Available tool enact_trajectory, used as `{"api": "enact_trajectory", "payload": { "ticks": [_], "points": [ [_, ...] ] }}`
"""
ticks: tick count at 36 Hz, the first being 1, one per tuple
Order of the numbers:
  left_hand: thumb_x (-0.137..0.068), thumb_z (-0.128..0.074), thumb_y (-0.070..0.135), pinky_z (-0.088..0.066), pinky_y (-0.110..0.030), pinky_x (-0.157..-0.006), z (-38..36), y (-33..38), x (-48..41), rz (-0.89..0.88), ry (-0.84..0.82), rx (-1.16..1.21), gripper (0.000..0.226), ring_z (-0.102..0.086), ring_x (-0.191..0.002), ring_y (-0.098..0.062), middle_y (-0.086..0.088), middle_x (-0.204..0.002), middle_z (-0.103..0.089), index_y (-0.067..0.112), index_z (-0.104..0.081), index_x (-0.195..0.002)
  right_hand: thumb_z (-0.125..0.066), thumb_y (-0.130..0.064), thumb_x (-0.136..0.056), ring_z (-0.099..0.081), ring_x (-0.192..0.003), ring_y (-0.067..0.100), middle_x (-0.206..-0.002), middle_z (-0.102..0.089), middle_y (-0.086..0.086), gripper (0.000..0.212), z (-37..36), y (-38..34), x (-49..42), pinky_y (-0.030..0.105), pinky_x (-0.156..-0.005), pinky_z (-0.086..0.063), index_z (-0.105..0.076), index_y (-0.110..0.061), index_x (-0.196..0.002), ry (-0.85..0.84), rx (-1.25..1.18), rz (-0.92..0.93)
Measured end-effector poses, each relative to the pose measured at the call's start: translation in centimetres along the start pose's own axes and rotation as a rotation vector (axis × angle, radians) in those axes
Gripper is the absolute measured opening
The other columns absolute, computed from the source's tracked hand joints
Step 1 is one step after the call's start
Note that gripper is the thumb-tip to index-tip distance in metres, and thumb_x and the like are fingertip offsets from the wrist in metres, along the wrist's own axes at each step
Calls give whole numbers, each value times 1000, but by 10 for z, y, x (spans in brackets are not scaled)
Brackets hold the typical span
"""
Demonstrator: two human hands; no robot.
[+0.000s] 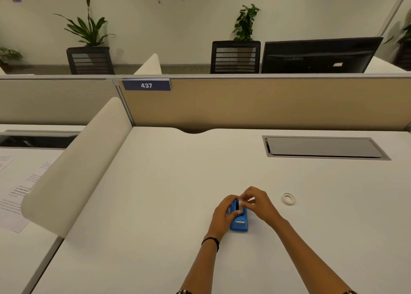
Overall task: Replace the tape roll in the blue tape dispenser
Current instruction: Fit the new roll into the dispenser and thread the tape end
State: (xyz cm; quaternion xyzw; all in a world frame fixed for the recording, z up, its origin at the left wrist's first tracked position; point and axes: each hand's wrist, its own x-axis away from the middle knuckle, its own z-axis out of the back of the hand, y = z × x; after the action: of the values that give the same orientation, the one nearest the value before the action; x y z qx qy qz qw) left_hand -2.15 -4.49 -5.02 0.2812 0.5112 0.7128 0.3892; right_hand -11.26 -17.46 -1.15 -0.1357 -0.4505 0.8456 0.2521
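The blue tape dispenser [239, 221] stands on the white desk [155, 204], its cutter end toward me. My left hand [222, 213] wraps its left side, thumb across the top. My right hand [258, 201] is at the dispenser's far end, fingertips pinched on a small white tape roll [242, 201] sitting at the open slot. Most of that roll is hidden by my fingers. A second white tape ring [288, 198] lies flat on the desk to the right, apart from both hands.
A curved white divider [77, 171] runs along the desk's left side, with printed papers [15, 189] beyond it. A grey cable hatch [322, 147] is set into the desk at the back right. A tan partition [266, 102] closes the far edge.
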Motion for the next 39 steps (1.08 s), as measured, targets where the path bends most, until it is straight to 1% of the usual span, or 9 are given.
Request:
{"api": "enact_trajectory", "payload": {
  "ticks": [6,11,16,21,23,26,32,36,39],
  "points": [
    [-89,-61,22,-45,-33,-104,0,-1,-1,4,1,-5,38,-53,-116,-16,-3,-128,-56,14,-51,-125,-66,-4,-82,-60,-73,18,-79,-60,5,11,-6,1,2,16,-65,-50,-64,-10,-73,70,24,15],
    [-89,-61,22,-44,-29,-102,0,-2,-2,-1,0,-10,37,-54,-115,-15,-2,-126,-57,15,-51,-124,-63,-7,-84,-58,-71,11,-77,-60,-1,6,-10,3,1,15,-64,-48,-63,-7,-78,95,45,15],
    [-89,-61,24,-43,-25,-102,-1,-6,-2,10,-2,-6,39,-52,-116,-13,0,-129,-55,18,-50,-126,-63,-6,-84,-60,-72,12,-77,-62,1,7,-3,2,1,7,-63,-48,-67,-6,-79,61,27,15],
    [-89,-61,24,-40,-8,-95,-2,-8,-2,20,6,-2,38,-51,-114,-6,10,-126,-53,24,-49,-125,-65,-9,-84,-62,-72,6,-76,-64,-3,4,0,4,7,5,-65,-49,-65,-12,-82,56,17,-5],
    [-89,-61,23,-40,-8,-95,-2,-8,-2,15,2,3,37,-51,-113,-5,11,-124,-53,26,-50,-123,-66,-9,-82,-61,-69,6,-74,-64,-3,8,-1,5,9,3,-65,-48,-63,-15,-79,68,22,-13],
    [-89,-61,23,-40,-12,-97,-3,-10,-3,13,2,5,38,-51,-115,-7,10,-126,-53,24,-50,-124,-68,-6,-81,-62,-70,5,-76,-64,-2,5,-4,6,13,1,-66,-47,-65,-11,-81,81,23,-10],
    [-88,-62,25,-41,-7,-95,-3,-10,-3,0,2,13,36,-51,-113,-2,13,-124,-53,31,-48,-121,-69,-6,-79,-64,-76,10,-83,-65,2,9,-4,6,19,7,-68,-53,-66,-7,-88,87,38,28],
    [-89,-62,24,-41,-7,-95,-3,-9,-2,2,3,19,35,-51,-114,-2,13,-124,-53,33,-48,-120,-65,-6,-83,-64,-80,20,-90,-68,13,7,-7,4,22,24,-75,-55,-66,-3,-89,112,149,89],
    [-89,-61,24,-41,-11,-97,-3,-9,-2,7,4,21,36,-51,-115,-5,11,-126,-52,30,-48,-122,-60,-7,-86,-64,-82,23,-94,-68,14,8,-10,1,23,26,-75,-53,-66,-2,-90,120,258,130]
  ]
}}
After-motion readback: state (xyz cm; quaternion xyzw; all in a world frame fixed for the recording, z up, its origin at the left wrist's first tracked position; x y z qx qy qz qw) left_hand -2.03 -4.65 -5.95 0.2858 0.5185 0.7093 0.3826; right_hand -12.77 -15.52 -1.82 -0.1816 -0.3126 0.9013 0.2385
